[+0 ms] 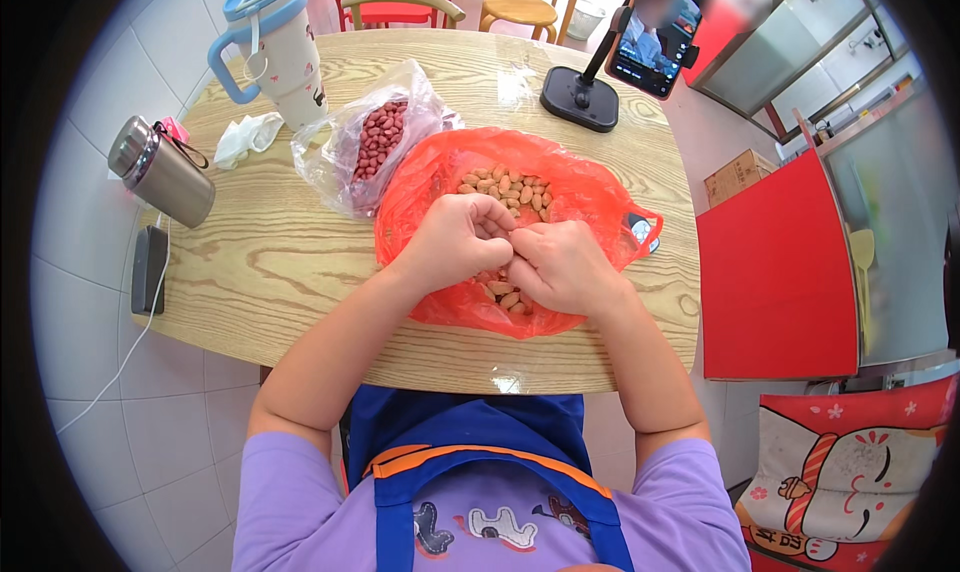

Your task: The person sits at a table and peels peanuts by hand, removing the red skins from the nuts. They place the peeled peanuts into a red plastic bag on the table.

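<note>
Over an open red plastic bag (592, 174) my left hand (461, 238) and my right hand (562, 264) meet, their fingertips together. The fingers are curled, and whatever may be between them is hidden. Unshelled peanuts (510, 188) lie in the far part of the bag, and more peanuts (510, 299) show below my hands at its near side. Left of the red bag, and touching it, a clear plastic bag (330, 156) holds shelled peanuts with red skins (380, 138).
Along the left of the wooden table (285, 272) stand a steel flask (169, 178), a blue-lidded tumbler (281, 62), crumpled tissue (247, 138) and a black device (150, 270) with a white cable. A phone (656, 36) sits on a black stand (580, 98) at the far right.
</note>
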`<state>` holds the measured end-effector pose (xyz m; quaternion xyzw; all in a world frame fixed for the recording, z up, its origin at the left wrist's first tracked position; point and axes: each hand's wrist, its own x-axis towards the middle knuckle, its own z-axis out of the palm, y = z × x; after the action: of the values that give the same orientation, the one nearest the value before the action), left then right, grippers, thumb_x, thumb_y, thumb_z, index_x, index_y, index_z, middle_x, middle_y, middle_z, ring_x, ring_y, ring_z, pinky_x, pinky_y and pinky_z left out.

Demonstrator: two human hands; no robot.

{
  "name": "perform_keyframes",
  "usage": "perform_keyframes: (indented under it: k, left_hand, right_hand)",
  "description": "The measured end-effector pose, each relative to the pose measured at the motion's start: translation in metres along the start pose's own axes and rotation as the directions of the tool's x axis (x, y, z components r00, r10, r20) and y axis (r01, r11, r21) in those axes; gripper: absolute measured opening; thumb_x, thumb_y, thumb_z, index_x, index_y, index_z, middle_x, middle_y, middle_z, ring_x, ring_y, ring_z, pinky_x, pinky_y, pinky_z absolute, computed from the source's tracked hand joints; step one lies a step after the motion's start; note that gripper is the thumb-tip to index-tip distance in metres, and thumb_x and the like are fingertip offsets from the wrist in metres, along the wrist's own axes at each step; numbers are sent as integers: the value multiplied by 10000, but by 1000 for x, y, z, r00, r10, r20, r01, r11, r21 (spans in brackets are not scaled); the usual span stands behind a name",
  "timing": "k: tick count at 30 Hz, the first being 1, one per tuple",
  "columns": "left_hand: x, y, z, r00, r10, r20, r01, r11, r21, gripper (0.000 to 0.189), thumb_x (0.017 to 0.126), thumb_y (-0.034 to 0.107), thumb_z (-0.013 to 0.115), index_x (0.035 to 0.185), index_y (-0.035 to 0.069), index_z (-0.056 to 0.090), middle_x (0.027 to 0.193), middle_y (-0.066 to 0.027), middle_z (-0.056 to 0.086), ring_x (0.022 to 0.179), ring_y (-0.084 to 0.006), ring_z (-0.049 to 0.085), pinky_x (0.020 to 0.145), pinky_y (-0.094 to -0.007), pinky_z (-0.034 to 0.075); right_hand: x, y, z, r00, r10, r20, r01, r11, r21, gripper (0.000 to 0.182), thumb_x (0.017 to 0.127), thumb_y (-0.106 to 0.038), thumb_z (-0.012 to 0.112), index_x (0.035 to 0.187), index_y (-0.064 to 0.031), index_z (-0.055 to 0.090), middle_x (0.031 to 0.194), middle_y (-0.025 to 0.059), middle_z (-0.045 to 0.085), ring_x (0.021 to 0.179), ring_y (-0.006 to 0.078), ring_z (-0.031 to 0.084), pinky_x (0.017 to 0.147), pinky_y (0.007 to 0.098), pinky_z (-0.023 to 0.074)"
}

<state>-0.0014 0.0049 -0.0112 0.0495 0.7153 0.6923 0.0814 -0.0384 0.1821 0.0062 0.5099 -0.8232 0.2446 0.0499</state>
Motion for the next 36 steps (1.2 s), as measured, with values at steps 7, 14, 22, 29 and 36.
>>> perform_keyframes:
  k: [7,14,22,29,36]
  left_hand:
    - [-1,4,7,997,-74,-33,57,932,-359,197,758,-36,549,948,-26,601,854,-64,623,746,-118,617,657,-254,532]
    - [2,1,1,989,-149,-24,104,786,-609,152,826,-15,563,972,1,605,896,-74,624,782,-146,628,706,-271,547]
    - [1,1,0,994,-110,24,106,844,-525,185,822,0,585,1007,-4,589,949,-84,616,838,-146,626,728,-263,547]
    - [3,-4,-1,999,-44,22,49,847,-530,159,830,10,607,986,15,573,900,-73,630,808,-135,629,716,-261,543]
    - [1,6,-1,995,-95,-17,68,815,-576,151,862,54,598,1005,7,583,912,-90,643,783,-149,652,686,-250,548]
  right_hand:
    - [2,-2,-5,985,63,-161,-61,998,14,178,744,-202,603,663,-60,532,583,94,546,522,257,566,471,367,443]
    - [5,1,-4,940,91,-329,-101,995,-11,163,738,-189,658,709,-57,567,577,78,525,501,240,550,440,339,429]
    - [5,0,-8,939,168,-301,-153,986,72,135,714,-155,678,768,-44,624,614,89,561,519,238,567,461,323,451]
    - [3,5,-3,925,231,-302,-151,952,265,156,683,-73,680,820,-9,640,619,90,571,502,170,547,466,284,439]
    - [2,8,1,889,322,-325,-175,896,408,136,676,4,624,811,-7,624,577,16,529,480,79,475,441,232,375]
